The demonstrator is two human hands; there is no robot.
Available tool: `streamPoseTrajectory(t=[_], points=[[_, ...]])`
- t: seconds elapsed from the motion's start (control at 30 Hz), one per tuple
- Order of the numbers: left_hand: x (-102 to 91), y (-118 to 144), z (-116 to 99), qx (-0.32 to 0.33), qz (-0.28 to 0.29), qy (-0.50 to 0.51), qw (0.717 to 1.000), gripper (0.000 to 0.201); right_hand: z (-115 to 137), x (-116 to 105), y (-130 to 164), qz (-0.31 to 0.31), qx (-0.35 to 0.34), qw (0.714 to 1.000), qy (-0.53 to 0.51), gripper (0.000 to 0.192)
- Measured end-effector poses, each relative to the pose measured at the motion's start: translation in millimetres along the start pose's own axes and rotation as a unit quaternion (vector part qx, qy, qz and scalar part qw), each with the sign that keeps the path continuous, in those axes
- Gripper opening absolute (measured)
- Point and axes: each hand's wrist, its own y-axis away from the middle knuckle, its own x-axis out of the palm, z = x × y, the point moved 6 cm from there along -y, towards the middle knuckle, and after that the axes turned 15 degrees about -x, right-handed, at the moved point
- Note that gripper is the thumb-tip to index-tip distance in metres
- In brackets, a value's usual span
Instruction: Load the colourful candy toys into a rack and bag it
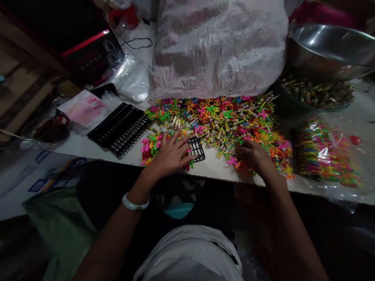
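Note:
My left hand [172, 152] lies with its fingers spread over a black plastic rack [197, 149], whose right end shows past my fingertips. Brightly coloured small plastic pieces [148, 150] fill the part of the rack beside and under this hand. At the front right of a loose heap of small colourful plastic pieces [216, 111], my right hand [253, 154] is curled down with its fingertips pressed together. What those fingers hold, if anything, is too dark to make out. Short patterned sticks [221, 134] lie among the heap between my hands.
Black racks [121, 127] are stacked at the left, near clear plastic bags [131, 78]. A large wrapped bundle [219, 47] stands behind the heap. To the right are a metal basin [336, 45] and a clear bag of filled racks [328, 152]. The table's front edge runs below my hands.

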Motion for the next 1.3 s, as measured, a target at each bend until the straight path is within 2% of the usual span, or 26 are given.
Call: streamPoseTrajectory(t=[0.13,0.27,0.37,0.43,0.57,0.67,0.73,0.87,1.0,1.13,1.23,1.3], points=[[2.3,3.4,3.2,-0.001,0.012,0.005,1.000,0.041,12.0,-3.5,4.3,-0.061,0.015,0.997,-0.046,0.019],[0.5,-0.9,3.2,-0.019,0.027,0.011,0.999,0.048,29.5,6.4,-6.5,-0.117,0.066,0.983,-0.126,0.013],[-6.1,-10.2,1.6,-0.061,0.008,0.016,0.998,0.053,43.2,23.1,-21.2,-0.184,0.136,0.948,-0.219,0.023],[-7.0,-17.0,1.7,-0.087,-0.007,0.010,0.996,0.053,56.1,38.2,-36.0,-0.214,0.156,0.918,-0.296,0.028],[5.8,-24.5,8.6,-0.127,0.010,0.004,0.992,0.046,81.7,69.0,-75.2,-0.211,0.160,0.875,-0.405,0.027],[10.8,-24.3,12.3,-0.127,0.010,0.013,0.992,0.045,91.1,90.0,-102.4,-0.190,0.175,0.842,-0.474,0.031],[9.4,-23.5,12.2,-0.120,0.005,0.022,0.992,0.048,93.4,95.8,-114.8,-0.186,0.165,0.855,-0.454,0.028],[6.4,-23.4,11.1,-0.120,0.009,0.031,0.992,0.051,99.4,92.0,-123.5,-0.171,0.101,0.932,-0.303,0.017],[8.0,-24.9,10.7,-0.113,0.014,0.026,0.993,0.051,107.6,89.3,-125.2,-0.084,0.074,0.976,-0.189,0.025],[9.4,-26.4,11.7,-0.111,0.012,0.022,0.994,0.051,114.9,89.3,-133.3,0.015,0.043,0.991,-0.129,0.033],[10.3,-27.1,11.3,-0.104,0.013,0.018,0.994,0.049,117.9,88.8,-135.8,0.027,0.043,0.991,-0.121,0.035],[10.0,-27.3,12.2,-0.109,0.006,0.016,0.994,0.048,118.2,86.1,-131.0,0.009,0.044,0.990,-0.136,0.035]])
